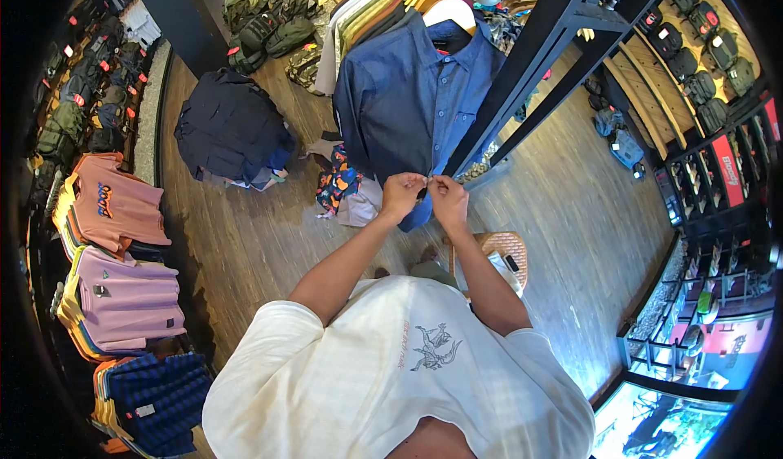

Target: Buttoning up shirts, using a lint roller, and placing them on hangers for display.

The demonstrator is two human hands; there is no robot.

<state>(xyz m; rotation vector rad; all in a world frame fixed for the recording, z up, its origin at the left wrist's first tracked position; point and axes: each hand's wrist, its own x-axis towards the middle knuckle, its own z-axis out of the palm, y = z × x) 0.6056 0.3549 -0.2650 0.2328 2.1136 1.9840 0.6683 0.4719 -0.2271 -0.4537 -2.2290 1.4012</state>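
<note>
A blue long-sleeved button-up shirt (397, 101) hangs in front of me on a light wooden hanger (449, 14), at the end of a row of hung garments. Low on its button front, my left hand (402, 195) pinches one edge of the cloth between thumb and fingers. My right hand (448, 197) pinches the placket right beside it, the fingertips of both hands nearly touching. The button or hole between them is hidden by my fingers. Above my hands several buttons run up the placket to the collar.
A black metal rack post (520, 74) slants close by my right hand. Dark folded garments (229, 126) are heaped on the wooden floor at left, with patterned clothes (339, 178) nearer. A woven stool (511, 248) holds a dark phone-like object. Hung T-shirts (125, 202) line the left side.
</note>
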